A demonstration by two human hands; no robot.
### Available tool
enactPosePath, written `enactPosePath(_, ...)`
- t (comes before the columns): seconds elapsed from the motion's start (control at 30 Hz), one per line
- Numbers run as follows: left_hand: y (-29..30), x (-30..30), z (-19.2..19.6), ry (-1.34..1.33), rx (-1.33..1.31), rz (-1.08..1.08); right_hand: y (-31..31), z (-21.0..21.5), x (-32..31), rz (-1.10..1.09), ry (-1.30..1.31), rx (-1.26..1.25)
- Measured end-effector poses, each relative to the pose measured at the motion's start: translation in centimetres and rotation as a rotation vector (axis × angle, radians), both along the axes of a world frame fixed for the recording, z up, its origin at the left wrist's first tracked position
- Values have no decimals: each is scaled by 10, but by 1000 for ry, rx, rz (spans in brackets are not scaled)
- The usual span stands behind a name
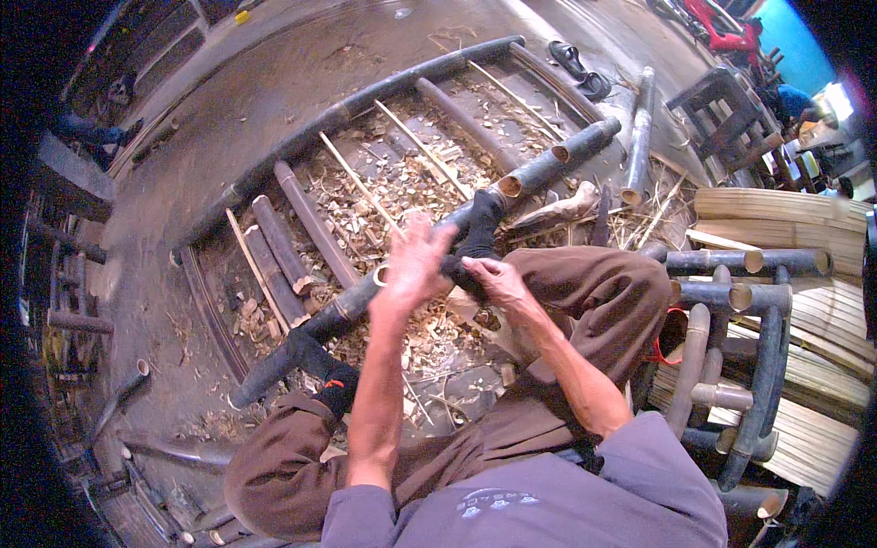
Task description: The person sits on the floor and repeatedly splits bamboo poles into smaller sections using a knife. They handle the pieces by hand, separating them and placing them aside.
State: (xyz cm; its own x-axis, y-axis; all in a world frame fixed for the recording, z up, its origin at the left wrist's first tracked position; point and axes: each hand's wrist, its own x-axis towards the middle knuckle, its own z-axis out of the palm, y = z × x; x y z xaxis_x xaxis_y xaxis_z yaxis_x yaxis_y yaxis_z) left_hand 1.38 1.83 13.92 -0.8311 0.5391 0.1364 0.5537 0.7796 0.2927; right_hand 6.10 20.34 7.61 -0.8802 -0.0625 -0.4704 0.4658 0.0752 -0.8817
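My left hand (416, 260) hovers over the near bamboo pole (343, 310), smeared by motion. Its fingers look spread, and nothing shows in them. Beside it, my right hand (498, 281) is closed, its thumb and fingers pinching the black sock (464, 272) at my right ankle. My right foot rests against that pole. The pole belongs to a ladder-like bamboo frame lying on the floor, with a long far pole (338, 114) and dark crosspieces (315, 224) between. Thin pale sticks (420, 146) also span it. My left foot, in a black sock (338, 388), touches the pole's lower left end.
Wood chips (393, 183) litter the floor inside the frame. At the right are split bamboo slats (786, 215), a bamboo structure (758, 365) and a red container (671, 333). Black sandals (580, 68) and a loose bamboo length (639, 137) lie beyond the frame.
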Motion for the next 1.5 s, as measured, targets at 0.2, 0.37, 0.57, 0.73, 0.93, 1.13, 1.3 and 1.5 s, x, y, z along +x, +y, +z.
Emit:
enactPosePath(0.2, -88, -21, 65, 137, 802, 435, -70, 23, 13, 92, -126, -583)
enactPosePath(0.37, -100, -3, 7, -165, 804, 784, -99, 10, 3, -253, 47, -509)
enactPosePath(0.57, -55, 21, -117, -1043, 749, 558, -131, -53, 26, -148, 96, -300)
enactPosePath(0.73, -48, 35, -103, -915, 368, 622, -143, -125, 45, -274, -125, -280)
enactPosePath(0.93, -59, 22, -122, -960, 311, 621, -158, -140, 41, -337, -293, -236)
enactPosePath(1.13, -49, 18, -157, -973, 482, 622, -138, -133, 15, -167, -316, -131)
enactPosePath(1.3, -2, 4, -195, -998, 861, 1005, -83, -109, -57, 552, 126, 167)
enactPosePath(1.5, 5, -34, -173, -901, 1992, 1262, -118, -51, -160, 1340, 241, 771)
